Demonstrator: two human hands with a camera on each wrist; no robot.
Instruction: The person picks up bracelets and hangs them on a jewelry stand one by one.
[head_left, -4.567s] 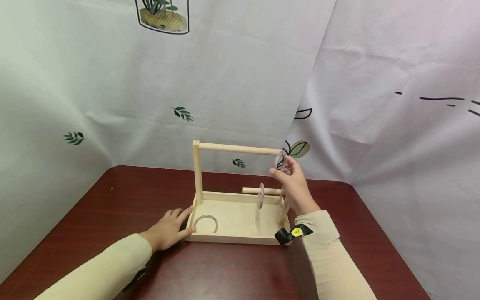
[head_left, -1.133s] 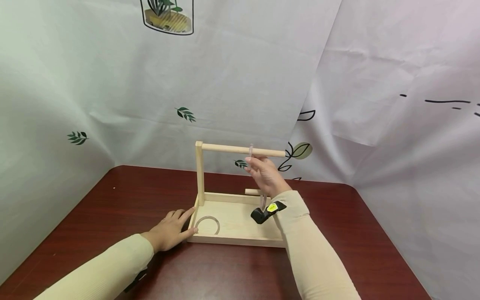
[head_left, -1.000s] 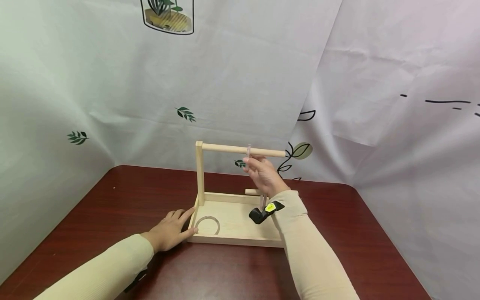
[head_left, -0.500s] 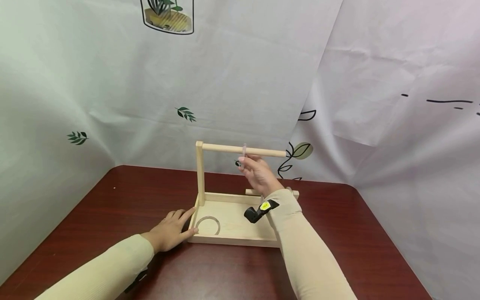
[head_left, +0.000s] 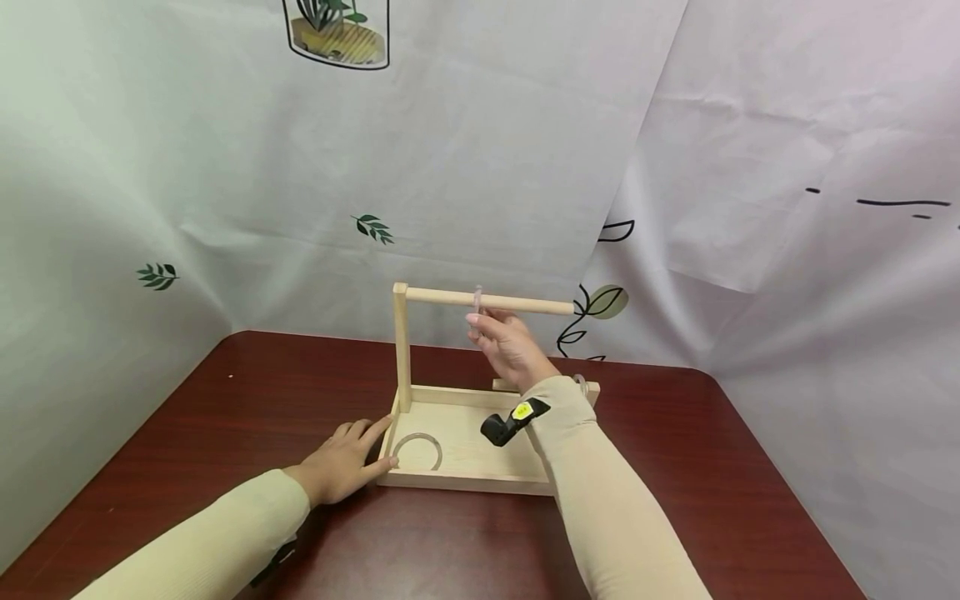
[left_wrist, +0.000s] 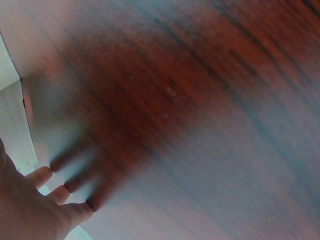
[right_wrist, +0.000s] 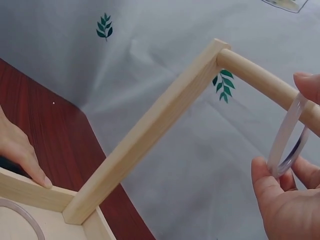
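My right hand (head_left: pixel 513 350) pinches a pale, translucent bangle (right_wrist: pixel 285 135) that encircles the upper rod (head_left: pixel 532 306) of a light wooden stand. Thumb and fingers hold the bangle by its edge, left of the rod's middle. My left hand (head_left: pixel 337 462) rests at the left end of the stand's tray (head_left: pixel 465 482), its fingers extended and touching the rim. A second bangle (head_left: pixel 417 435) lies flat inside the tray near that hand. On the lower rod (head_left: pixel 501 384), another bangle (head_left: pixel 581 382) shows partly behind my right sleeve, which hides much of that rod.
A square wooden post (head_left: pixel 402 350) carries the upper rod at its left end; the right end is free. Under the stand is a dark red-brown table (head_left: pixel 285 375). White printed cloth (head_left: pixel 480 167) hangs behind and at the sides.
My right hand has brought the bangle from the upper rod's free right end leftward along the rod, sliding further left over the last second. My left hand stays at the tray.
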